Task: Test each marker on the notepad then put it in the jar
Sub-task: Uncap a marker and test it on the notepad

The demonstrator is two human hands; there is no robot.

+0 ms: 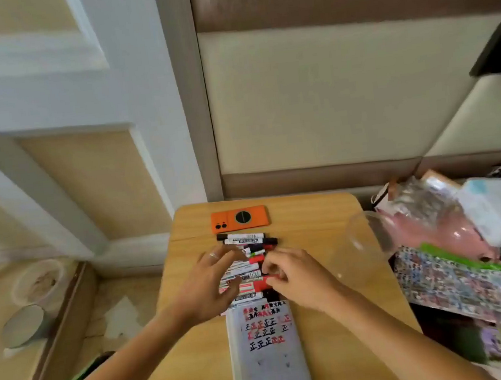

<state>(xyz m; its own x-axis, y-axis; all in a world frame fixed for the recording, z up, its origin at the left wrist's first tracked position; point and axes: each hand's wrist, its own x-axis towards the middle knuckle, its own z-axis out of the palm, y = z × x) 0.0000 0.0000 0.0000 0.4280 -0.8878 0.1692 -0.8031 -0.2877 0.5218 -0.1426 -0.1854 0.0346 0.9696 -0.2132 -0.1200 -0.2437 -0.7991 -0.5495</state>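
Right hand (295,273) curled over the marker pile (247,264), seemingly pinching a red marker (266,281) at its right end, though blur hides the exact hold. Left hand (212,282) spread with relaxed fingers, resting on the pile's left side, gripping nothing. Best to pin the neighbours, draw the red one out sideways, uncap, then stroke bare paper low on the notepad (268,358) just below. Clear jar (368,239) to the right, by the table (307,214) edge.

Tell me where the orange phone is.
In the head view the orange phone lies flat at the table's far edge, just behind the row of markers.
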